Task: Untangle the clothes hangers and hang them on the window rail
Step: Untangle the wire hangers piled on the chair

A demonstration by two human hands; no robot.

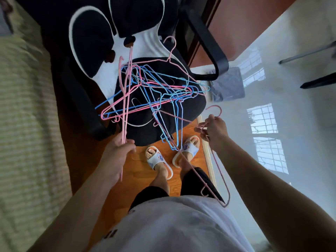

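Tangled pink, blue and lilac coated-wire clothes hangers [154, 91] lie heaped on the black padded seat of an office chair [192, 106], some arms trailing over its front edge toward my feet in white slide sandals [158, 159]. The seat seems to serve as a support, so that the heap's weight is not carried by my hands while I work single hangers free.

My left hand [118, 150] has its fingers curled round the lower end of a pink wire hanger [125, 99] standing nearly upright. Its upper part runs through the heap, and I judge I am holding it at its free end to draw it out lengthwise.

My right hand [214, 131] pinches the neck of a second pink wire hanger [222, 180] just below its hook. Its long triangular body hangs down beside my right leg; one arm appears to run back toward the heap, though I cannot tell if it is caught there. Keeping it off to the side holds it away from the rest.

The window rail is not in view. Wooden flooring [131, 171] lies underfoot, a glossy pale floor [272, 99] to my right.
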